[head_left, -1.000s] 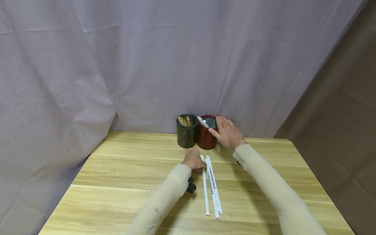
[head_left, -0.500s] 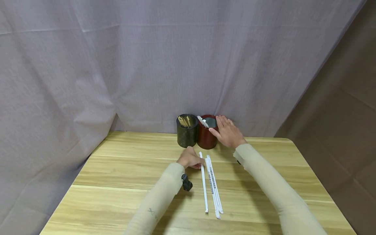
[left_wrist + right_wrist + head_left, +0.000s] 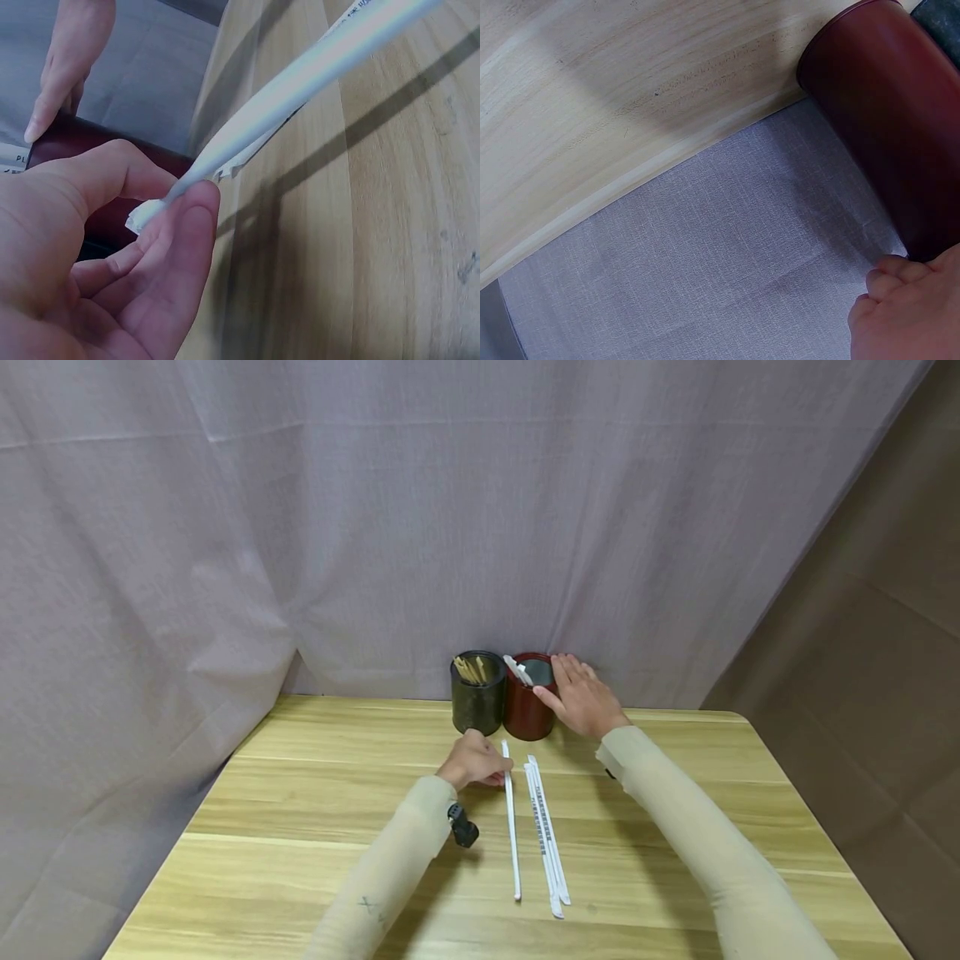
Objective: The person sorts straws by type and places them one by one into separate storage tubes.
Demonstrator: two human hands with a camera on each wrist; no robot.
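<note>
My left hand pinches the far end of a long white paper-wrapped straw between thumb and fingers; the left wrist view shows the straw lifted at that end above the wooden table. Two more wrapped straws lie side by side just right of it. My right hand rests with straight fingers against the right side of a dark red cup, which has white straws in it. The right wrist view shows the red cup and my fingertips beside it.
A black cup holding wooden sticks stands touching the red cup's left side. A grey curtain hangs right behind the cups. The table ends at the right, with brown floor beyond.
My left hand has taken one straw by its far end and drawn it left and away from the other two, lifting that end. The right hand has stayed on the red cup.
</note>
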